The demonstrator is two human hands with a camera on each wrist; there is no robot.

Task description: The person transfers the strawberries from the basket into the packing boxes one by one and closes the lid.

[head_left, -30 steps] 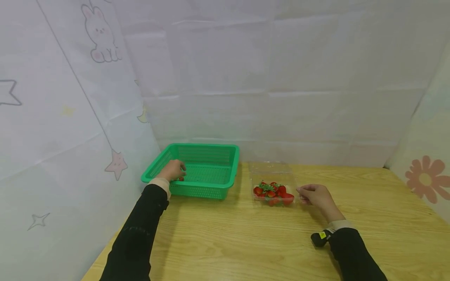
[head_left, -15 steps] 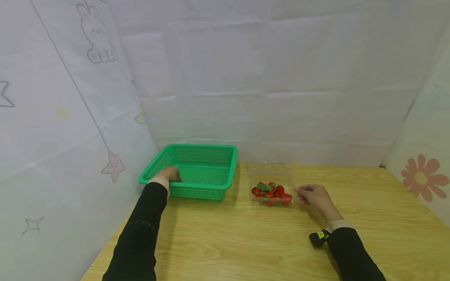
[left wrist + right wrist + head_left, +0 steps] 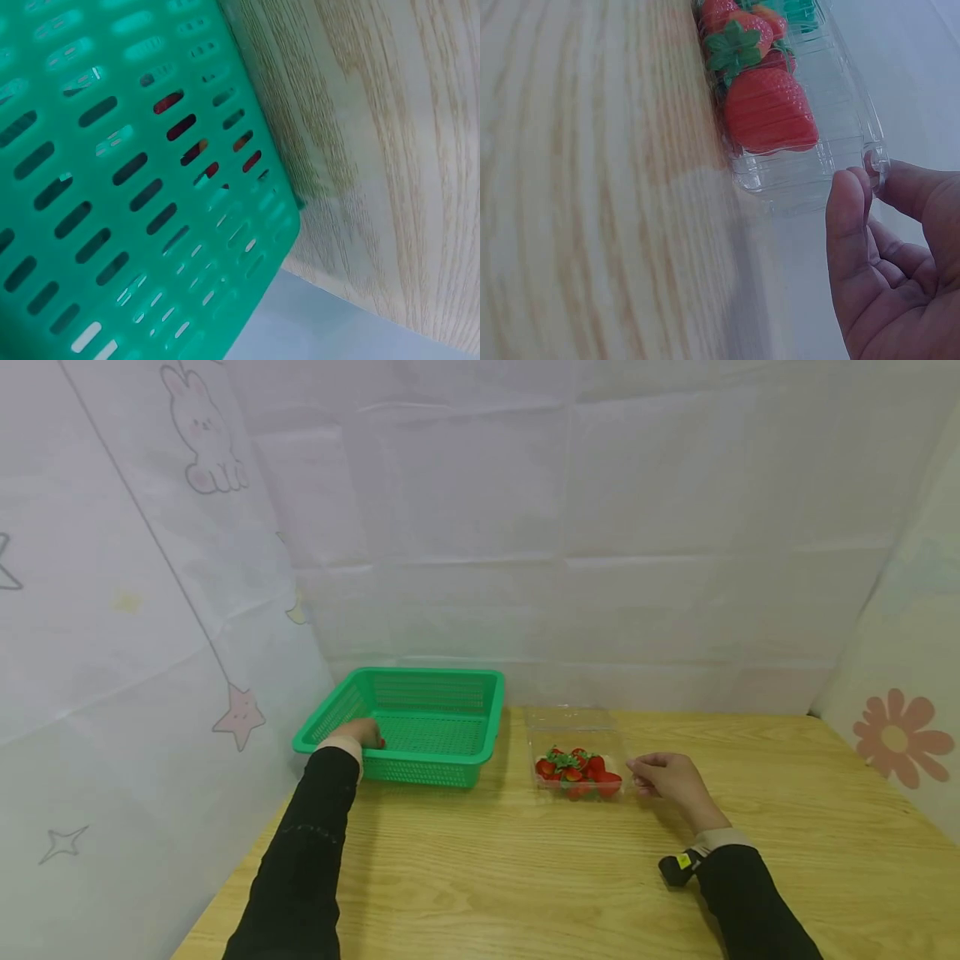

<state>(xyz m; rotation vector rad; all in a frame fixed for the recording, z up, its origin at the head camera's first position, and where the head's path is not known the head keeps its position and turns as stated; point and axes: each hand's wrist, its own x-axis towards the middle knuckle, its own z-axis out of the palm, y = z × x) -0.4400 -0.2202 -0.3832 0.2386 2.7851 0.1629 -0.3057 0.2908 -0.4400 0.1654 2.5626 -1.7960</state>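
Observation:
My left hand (image 3: 362,732) reaches over the near left rim of a green plastic basket (image 3: 491,714). Its fingertips are hidden inside, and a small red bit of strawberry (image 3: 382,743) shows beside them; whether the fingers hold it is unclear. In the left wrist view, red and orange patches (image 3: 181,126) appear through the slots of the basket wall (image 3: 97,225), and the hand itself is not visible. With thumb and fingers, my right hand (image 3: 900,262) pinches the edge of a clear plastic clamshell box (image 3: 844,146). Several strawberries (image 3: 769,109) with green leaves lie inside it.
The wooden table (image 3: 465,868) spreads out in front of the basket and box. White printed sheeting (image 3: 465,527) stands behind and at the left. The box's clear lid (image 3: 573,718) is raised at the back. A black wrist camera (image 3: 677,869) sits on the right wrist.
My left hand has dropped lower into the basket, and its fingertips have gone out of sight. My right hand stays at the box's edge. The head view has shifted slightly.

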